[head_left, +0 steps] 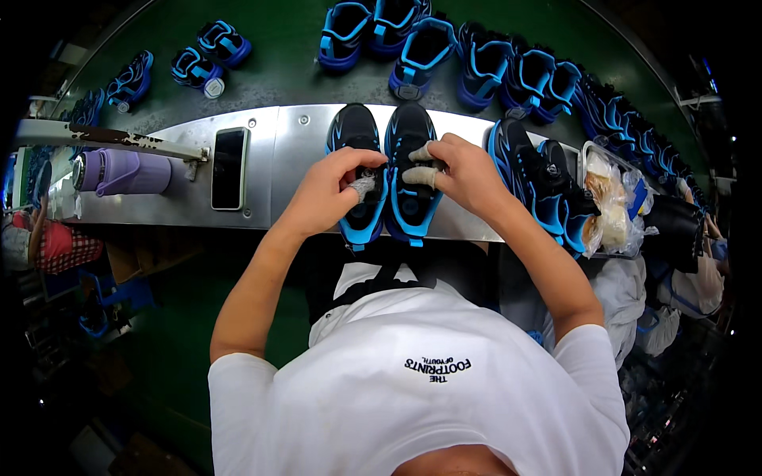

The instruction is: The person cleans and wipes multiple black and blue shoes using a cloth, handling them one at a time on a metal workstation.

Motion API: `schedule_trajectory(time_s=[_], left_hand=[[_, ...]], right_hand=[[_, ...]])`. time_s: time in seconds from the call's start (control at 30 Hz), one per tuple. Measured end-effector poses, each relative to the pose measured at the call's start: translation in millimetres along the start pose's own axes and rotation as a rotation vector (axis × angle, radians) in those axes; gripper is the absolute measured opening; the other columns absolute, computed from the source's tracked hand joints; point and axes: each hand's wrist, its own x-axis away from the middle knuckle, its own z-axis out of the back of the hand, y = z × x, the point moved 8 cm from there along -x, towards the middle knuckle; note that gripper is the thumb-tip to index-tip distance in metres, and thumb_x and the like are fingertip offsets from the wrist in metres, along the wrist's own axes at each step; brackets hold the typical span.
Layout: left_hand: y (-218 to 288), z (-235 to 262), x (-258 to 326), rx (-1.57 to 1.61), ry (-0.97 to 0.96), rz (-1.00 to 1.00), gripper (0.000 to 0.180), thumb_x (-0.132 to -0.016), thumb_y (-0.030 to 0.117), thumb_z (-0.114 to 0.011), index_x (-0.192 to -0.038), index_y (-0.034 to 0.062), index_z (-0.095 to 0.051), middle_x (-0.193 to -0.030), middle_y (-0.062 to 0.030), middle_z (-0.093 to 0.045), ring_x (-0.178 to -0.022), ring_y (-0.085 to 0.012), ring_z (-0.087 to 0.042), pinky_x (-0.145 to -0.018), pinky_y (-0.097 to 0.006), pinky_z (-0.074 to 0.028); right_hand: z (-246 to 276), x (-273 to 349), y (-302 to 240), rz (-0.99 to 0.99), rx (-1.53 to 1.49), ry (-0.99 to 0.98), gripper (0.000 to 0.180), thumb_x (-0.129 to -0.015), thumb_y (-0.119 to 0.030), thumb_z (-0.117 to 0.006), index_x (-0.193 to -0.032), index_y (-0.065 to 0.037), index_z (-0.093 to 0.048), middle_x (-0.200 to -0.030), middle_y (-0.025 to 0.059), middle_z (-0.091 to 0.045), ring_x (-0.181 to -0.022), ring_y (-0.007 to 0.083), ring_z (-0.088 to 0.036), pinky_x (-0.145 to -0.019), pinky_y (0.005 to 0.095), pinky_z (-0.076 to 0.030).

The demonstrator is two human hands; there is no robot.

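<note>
**Left shoe [355,125] and right shoe [409,127] across the desk [290,143]**

Heels reach the near edge; we judge these collars soft, soles firm, weight light: best held at the heel. Our left hand [317,190], thumb and forefinger slightly parted, and right hand [470,181], fingers half-bent, cover the uppers; we cannot tell any grip. Room opens leftward to the phone [230,169]. Toes meet the far edge.

Shoe factory or workshop, production-line look. Long green work surface [278,71] beyond the metal table [272,159] carries many near-identical black-and-blue shoes [478,86]; matching pair [407,144] sits on the table; tray [585,168] of bagged items at the table's right end; another person [65,251] by its left end.
</note>
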Motion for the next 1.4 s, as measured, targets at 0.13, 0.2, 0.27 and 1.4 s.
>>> schedule_trajectory(time_s=[0.13,0.2,0.27,1.4], left_hand=[[-5,7,3,-0.05,0.173,0.071,0.051,-0.073,-0.006,-0.059,-0.123,0.0067,-0.059,-0.098,-0.0029,-0.058,-0.074,-0.011,-0.045,-0.069,-0.023,-0.041],[4,2,-3,-0.145,0.115,0.02,0.053,-0.074,-0.005,-0.061,-0.125,0.0078,-0.059,-0.099,-0.0019,-0.058,-0.075,-0.0111,-0.045,-0.071,-0.023,-0.041],[1,3,-3,-0.032,0.03,0.035,0.053,-0.074,-0.005,-0.062,-0.125,0.0084,-0.059,-0.1,-0.0014,-0.058,-0.075,-0.0116,-0.046,-0.071,-0.024,-0.042],[-5,-107,34,1.118,0.157,0.68,0.028,-0.098,0.008,-0.048,-0.121,-0.0055,-0.053,-0.113,-0.0116,-0.059,-0.103,-0.024,-0.065,-0.058,-0.028,-0.053]], right_hand=[[4,1,-5,0.033,-0.292,-0.167,0.031,-0.077,-0.023,-0.077,-0.106,-0.014,-0.071,-0.088,0.0094,-0.054,-0.078,0.0221,-0.057,-0.073,0.031,-0.048],[2,1,-2,0.088,-0.231,-0.149,0.032,-0.078,-0.02,-0.076,-0.109,-0.016,-0.071,-0.087,0.0088,-0.052,-0.079,0.0216,-0.055,-0.074,0.0298,-0.048],[-1,6,-3,0.12,-0.17,-0.054,0.032,-0.079,-0.018,-0.075,-0.11,-0.017,-0.071,-0.086,0.0097,-0.054,-0.08,0.0238,-0.056,-0.075,0.0313,-0.048],[-8,2,3,0.175,-0.277,-0.172,0.035,-0.077,-0.018,-0.074,-0.112,-0.014,-0.071,-0.088,0.0078,-0.056,-0.081,0.0203,-0.056,-0.071,0.0308,-0.046]])
